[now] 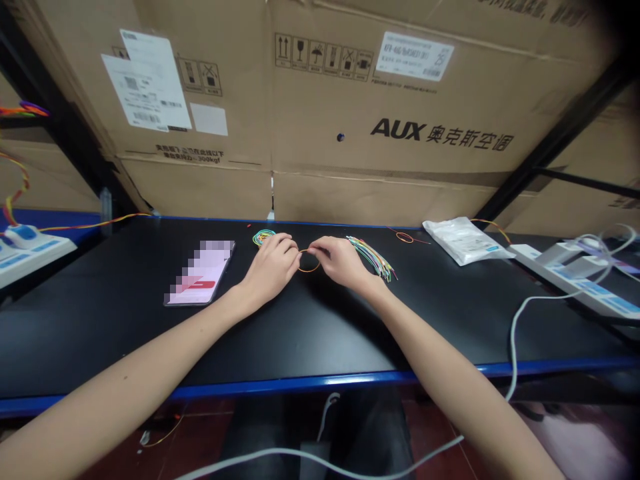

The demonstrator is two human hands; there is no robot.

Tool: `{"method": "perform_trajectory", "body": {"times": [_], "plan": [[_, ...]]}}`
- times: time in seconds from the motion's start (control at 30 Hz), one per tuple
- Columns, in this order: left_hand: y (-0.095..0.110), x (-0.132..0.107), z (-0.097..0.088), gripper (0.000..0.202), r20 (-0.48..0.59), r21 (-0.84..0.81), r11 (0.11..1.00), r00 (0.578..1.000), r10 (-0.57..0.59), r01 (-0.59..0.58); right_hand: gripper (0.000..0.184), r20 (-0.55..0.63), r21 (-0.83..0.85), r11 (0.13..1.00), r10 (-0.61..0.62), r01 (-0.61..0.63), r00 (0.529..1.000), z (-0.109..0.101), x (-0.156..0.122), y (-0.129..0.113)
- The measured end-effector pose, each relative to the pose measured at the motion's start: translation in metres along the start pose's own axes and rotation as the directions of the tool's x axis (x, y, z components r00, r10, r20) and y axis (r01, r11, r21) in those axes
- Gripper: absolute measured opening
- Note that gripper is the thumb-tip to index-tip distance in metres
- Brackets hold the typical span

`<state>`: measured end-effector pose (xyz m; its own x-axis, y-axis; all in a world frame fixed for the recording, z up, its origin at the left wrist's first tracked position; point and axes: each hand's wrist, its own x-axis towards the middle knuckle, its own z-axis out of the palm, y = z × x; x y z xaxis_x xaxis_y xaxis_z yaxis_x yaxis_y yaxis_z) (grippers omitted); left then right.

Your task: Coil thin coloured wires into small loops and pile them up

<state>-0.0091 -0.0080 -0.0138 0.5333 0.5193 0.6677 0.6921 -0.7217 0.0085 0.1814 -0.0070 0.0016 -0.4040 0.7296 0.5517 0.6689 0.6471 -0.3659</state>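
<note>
- Two bare hands meet above a black tabletop (300, 353), an orange wire (309, 271) strung in a small loop between them.
- The left hand (274, 265) pinches one side of the wire, the right hand (343, 261) the other; the contact at the left fingertips is small and partly hidden, so that grip is the less certain.
- One white plastic packet (465, 240), well to the right of the right hand, lies flat, its contents hidden from view.
- Two wire bundles flank the pair: one coiled bundle (261, 236) just beyond the left hand, one straight multicoloured bundle (373, 257) just beside the right, its strands too fine to count.
- One loose orange loop (404, 237) lies between the straight bundle and the packet.
- One phone (200, 283), screen lit, rests left of the left hand.
- Two power strips, one (37, 252) far left of the hands, one (575, 277) far right.
</note>
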Motion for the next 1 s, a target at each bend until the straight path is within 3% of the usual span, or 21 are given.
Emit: {"method": "perform_trajectory", "body": {"times": [0.17, 0.4, 0.7, 0.8, 0.93, 1.0], "plan": [[-0.0030, 0.0013, -0.0007, 0.023, 0.000, -0.008, 1.000, 1.000, -0.006, 0.006, 0.023, 0.074, 0.143, 0.987, 0.068, -0.078, 0.995, -0.0025, 0.0008, -0.0034], [-0.0051, 0.0007, 0.0046, 0.029, 0.091, -0.144, 0.987, 0.994, -0.064, 0.077, 0.018, 0.087, -0.167, 0.984, -0.048, 0.062, 0.995, 0.0042, -0.0034, 0.0010], [-0.0018, -0.0014, 0.0042, 0.024, 0.055, -0.076, 0.997, 0.998, 0.001, 0.003, 0.023, 0.169, -0.194, 0.980, -0.009, 0.043, 0.986, 0.0003, -0.0035, 0.0005], [-0.0024, -0.0020, 0.0035, 0.022, 0.045, -0.003, 1.000, 0.999, 0.019, -0.019, 0.025, 0.203, -0.098, 0.995, 0.047, -0.027, 0.978, -0.0003, -0.0028, 0.0012], [-0.0023, -0.0007, 0.0004, 0.024, -0.007, 0.068, 0.997, 1.000, 0.018, -0.018, 0.035, 0.279, 0.245, 0.964, 0.030, -0.102, 0.960, -0.0022, -0.0001, -0.0013], [-0.0018, 0.0005, -0.0006, 0.023, -0.030, 0.058, 0.998, 0.999, -0.012, 0.013, 0.039, 0.290, 0.307, 0.944, 0.028, -0.121, 0.957, -0.0017, 0.0004, -0.0023]]}}
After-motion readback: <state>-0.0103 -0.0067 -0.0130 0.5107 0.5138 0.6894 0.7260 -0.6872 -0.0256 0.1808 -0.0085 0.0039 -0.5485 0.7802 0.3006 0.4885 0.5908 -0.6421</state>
